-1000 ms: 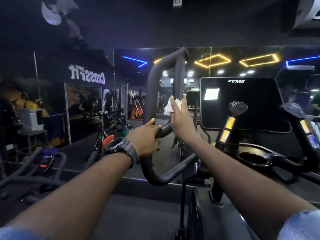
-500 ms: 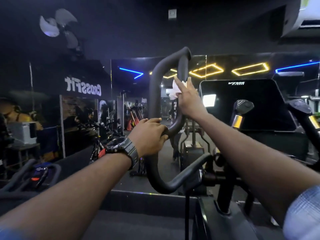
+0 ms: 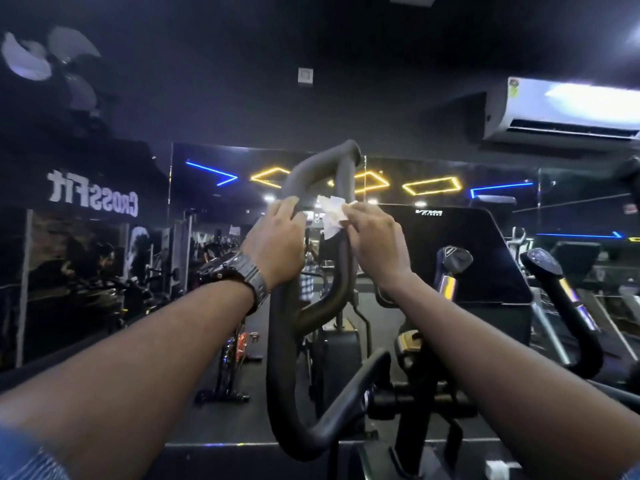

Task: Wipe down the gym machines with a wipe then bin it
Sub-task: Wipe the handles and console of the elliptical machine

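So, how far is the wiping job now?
In hand: the right hand presses the white wipe on the looped handlebar while the left hand grips it. Which parts are already clean cannot be told. Left: other machines, then binning; no bin shows.

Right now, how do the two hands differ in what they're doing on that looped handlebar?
The right hand holds the white wipe against the loop's right-side tube; the left hand grips the bare left-side tube with no wipe. The left wrist wears a dark watch; the right wrist is bare. The left hand's fingers curl over the bar, while the right hand pinches the wipe at its fingertips. Both are on the upper part of the same black handlebar, at roughly equal height.
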Motion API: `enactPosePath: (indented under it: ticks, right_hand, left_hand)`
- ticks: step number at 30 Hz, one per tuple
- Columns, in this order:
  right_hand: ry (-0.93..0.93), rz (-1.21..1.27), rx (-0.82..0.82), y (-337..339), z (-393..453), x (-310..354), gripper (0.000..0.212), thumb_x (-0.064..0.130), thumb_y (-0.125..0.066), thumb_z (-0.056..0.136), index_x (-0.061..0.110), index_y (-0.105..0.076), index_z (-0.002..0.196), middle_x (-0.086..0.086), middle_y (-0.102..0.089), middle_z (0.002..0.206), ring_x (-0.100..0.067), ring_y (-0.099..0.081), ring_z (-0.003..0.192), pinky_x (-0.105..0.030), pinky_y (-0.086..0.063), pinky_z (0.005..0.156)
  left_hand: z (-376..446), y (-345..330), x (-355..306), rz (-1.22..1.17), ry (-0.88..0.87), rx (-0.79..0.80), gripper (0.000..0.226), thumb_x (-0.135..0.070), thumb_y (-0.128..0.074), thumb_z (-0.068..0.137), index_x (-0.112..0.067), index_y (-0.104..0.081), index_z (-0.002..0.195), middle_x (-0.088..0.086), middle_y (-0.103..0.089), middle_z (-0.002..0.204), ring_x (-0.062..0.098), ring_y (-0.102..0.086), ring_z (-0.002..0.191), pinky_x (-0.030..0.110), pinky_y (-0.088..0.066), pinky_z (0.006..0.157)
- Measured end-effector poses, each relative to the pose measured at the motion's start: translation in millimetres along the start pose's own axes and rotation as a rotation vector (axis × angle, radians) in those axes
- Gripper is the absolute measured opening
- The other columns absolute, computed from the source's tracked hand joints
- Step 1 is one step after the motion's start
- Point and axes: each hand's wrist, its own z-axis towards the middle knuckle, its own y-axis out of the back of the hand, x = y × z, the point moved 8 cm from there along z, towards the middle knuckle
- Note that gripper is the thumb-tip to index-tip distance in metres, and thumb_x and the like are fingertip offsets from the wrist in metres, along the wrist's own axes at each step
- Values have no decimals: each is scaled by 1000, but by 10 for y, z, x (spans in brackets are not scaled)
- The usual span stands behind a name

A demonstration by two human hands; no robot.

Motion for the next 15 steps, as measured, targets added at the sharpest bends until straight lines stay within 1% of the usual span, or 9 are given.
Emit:
enactPosePath:
  ticks: [3, 5, 7, 8, 10, 11, 12, 13, 15]
  right_hand:
    - [-15, -102, -29, -58, 377, 38, 26, 10, -53, 95, 11, -65, 117, -8, -65, 120, -28, -67, 100, -39, -56, 79]
    - [-72, -177, 14, -116, 643, -4, 27, 8, -50, 96, 11, -63, 120, -11, -65, 122, -31, -66, 103, -38, -53, 79]
    - [-109, -199, 42, -168, 793, -40, 29, 11, -48, 97, 11, -61, 123, -14, -64, 122, -31, -64, 105, -38, -50, 81]
    - [-128, -162, 33, -178, 793, -59, 29, 11, -48, 97, 10, -62, 122, -13, -64, 119, -30, -64, 103, -38, -50, 82]
    - [-164, -60, -21, -169, 637, -60, 29, 15, -47, 99, 12, -62, 123, -5, -61, 114, -19, -64, 92, -37, -53, 82]
    - [-151, -40, -41, -178, 504, -37, 29, 18, -48, 99, 14, -63, 124, -2, -56, 114, -14, -62, 87, -35, -55, 81]
    - [-119, -38, -49, -182, 367, 11, 29, 18, -50, 99, 14, -64, 124, -3, -53, 116, -16, -61, 86, -34, -55, 79]
    - [-81, -56, -42, -187, 275, 44, 28, 16, -53, 97, 13, -65, 122, -8, -52, 116, -21, -61, 87, -35, -56, 79]
    - [-59, -92, -38, -151, 338, 12, 27, 13, -56, 95, 11, -68, 118, -13, -55, 111, -28, -61, 86, -41, -56, 78]
  left_hand:
    - [122, 61, 55, -20, -2, -34, 37, -15, -56, 91, -4, -54, 127, 13, -38, 146, 31, -35, 132, 40, -40, 107]
    - [175, 73, 98, -12, -8, -23, 37, -19, -58, 90, -4, -56, 124, 12, -37, 146, 31, -34, 132, 43, -46, 102]
    - [234, 88, 162, -10, -19, -19, 38, -21, -59, 90, -6, -57, 124, 9, -36, 146, 30, -33, 132, 45, -49, 98]
    - [268, 106, 187, -21, -27, -28, 38, -22, -60, 90, -7, -56, 125, 7, -37, 144, 29, -33, 131, 45, -50, 96]
    - [324, 141, 213, -52, -48, -40, 38, -22, -60, 91, -9, -56, 126, 5, -40, 140, 26, -36, 127, 42, -51, 94]
    - [343, 156, 218, -60, -62, -43, 37, -23, -61, 91, -10, -56, 125, 4, -42, 138, 25, -38, 125, 41, -52, 93]
    - [354, 169, 223, -63, -75, -47, 37, -25, -62, 91, -11, -56, 124, 4, -43, 136, 25, -39, 123, 41, -52, 92]
    - [362, 178, 231, -67, -86, -54, 36, -26, -63, 90, -11, -57, 122, 5, -44, 134, 25, -41, 121, 41, -52, 91]
    - [377, 183, 260, -83, -91, -70, 33, -28, -66, 88, -12, -59, 116, 5, -44, 132, 24, -43, 118, 40, -52, 90]
